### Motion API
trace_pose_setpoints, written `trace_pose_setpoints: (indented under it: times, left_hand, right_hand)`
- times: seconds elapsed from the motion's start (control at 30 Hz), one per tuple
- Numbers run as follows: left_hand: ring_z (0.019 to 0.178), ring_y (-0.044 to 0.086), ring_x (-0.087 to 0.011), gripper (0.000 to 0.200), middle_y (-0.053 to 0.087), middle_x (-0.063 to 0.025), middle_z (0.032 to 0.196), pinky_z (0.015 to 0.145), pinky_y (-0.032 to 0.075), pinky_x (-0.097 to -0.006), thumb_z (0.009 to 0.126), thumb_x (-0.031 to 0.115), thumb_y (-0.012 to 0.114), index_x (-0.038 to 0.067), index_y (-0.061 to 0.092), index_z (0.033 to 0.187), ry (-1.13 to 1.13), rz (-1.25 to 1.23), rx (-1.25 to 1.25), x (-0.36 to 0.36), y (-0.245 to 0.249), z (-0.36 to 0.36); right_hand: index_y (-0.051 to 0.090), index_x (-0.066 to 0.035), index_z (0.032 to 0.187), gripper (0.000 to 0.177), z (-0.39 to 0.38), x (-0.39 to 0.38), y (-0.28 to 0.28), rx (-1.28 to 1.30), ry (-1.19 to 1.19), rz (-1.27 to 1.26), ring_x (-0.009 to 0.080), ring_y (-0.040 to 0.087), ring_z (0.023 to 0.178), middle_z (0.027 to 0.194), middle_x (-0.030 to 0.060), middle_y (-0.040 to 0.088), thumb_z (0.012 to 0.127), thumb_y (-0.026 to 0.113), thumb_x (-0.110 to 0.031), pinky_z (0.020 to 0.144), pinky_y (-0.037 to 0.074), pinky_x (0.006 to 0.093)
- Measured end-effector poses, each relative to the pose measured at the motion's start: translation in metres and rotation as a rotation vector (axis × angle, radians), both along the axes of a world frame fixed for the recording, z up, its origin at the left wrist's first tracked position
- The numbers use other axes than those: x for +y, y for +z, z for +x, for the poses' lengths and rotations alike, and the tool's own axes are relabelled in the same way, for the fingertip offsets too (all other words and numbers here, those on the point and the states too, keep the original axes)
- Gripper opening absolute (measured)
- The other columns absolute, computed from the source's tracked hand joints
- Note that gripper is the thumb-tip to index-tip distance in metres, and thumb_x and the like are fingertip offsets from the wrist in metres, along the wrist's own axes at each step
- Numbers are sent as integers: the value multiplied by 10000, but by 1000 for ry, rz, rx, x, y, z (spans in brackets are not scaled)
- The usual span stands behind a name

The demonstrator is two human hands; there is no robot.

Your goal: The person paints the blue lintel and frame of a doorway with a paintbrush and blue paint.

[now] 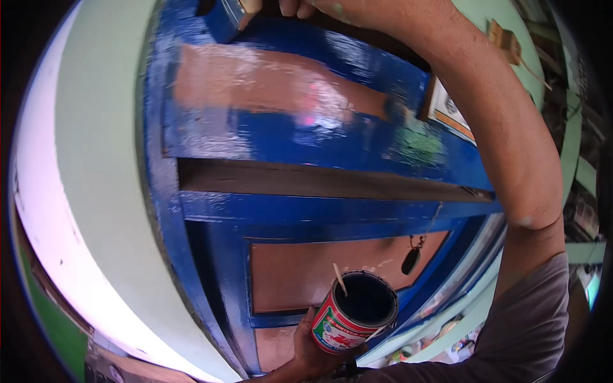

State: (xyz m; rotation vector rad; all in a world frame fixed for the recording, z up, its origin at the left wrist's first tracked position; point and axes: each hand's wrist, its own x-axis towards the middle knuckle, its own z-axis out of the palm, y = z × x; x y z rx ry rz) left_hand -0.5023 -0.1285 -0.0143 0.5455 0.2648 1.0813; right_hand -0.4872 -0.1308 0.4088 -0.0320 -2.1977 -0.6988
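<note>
At the top edge, my right hand (303, 7) is partly cut off by the frame, its fingers closed around a paintbrush. The blue-coated brush (227, 19) touches or nearly touches a blue wooden panel (268, 137) with a bare pinkish-brown strip (223, 76) and glossy wet-looking paint. Low in the view, my left hand (310, 348) grips a red and green paint can (338, 325) from its side and underneath. The can is open, dark inside, with a thin stick (340, 279) leaning out over its rim.
Below the panel runs a dark gap (306, 182), then a blue frame around a pinkish-brown inset (306, 274). A dark object (410, 260) hangs there on a chain. A pale green wall (102, 127) stands left; a framed picture (450, 112) is partly behind my right arm.
</note>
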Motion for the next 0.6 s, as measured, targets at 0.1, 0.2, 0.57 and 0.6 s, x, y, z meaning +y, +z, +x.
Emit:
trace_pose_setpoints:
  times: [0.1,0.2,0.57,0.6]
  left_hand:
    - [1288,582,-403,786,531,-226,1446,1031,533,-617,1017,673,406,80,397,1532,-89,13,-206,4,-11,-1]
    - [1263,598,-406,780,539,-226,1430,976,582,-594,1013,651,456,84,382,1542,-274,-61,-465,13,-25,-1]
    - [1368,521,-361,892,523,-172,1478,1151,434,-604,928,773,453,115,371,1525,-253,-63,-205,18,-22,-1]
    - [1367,523,-359,889,526,-173,1473,1152,432,-604,928,767,464,114,369,1525,-252,-62,-216,17,-22,0]
  right_hand:
    - [697,-13,841,160,38,5,-3,20,-125,-45,130,640,642,727,58,693,896,703,-163,674,540,298]
    - [711,-16,887,138,72,6,-14,154,-305,-117,107,657,674,742,50,702,920,735,-148,683,553,273]
    - [699,-3,996,147,115,17,-44,180,-318,6,137,666,665,764,92,689,921,771,-107,654,580,299]
    - [698,-10,1002,143,112,27,-46,136,-262,-46,125,653,648,747,76,680,920,767,-104,645,575,294]
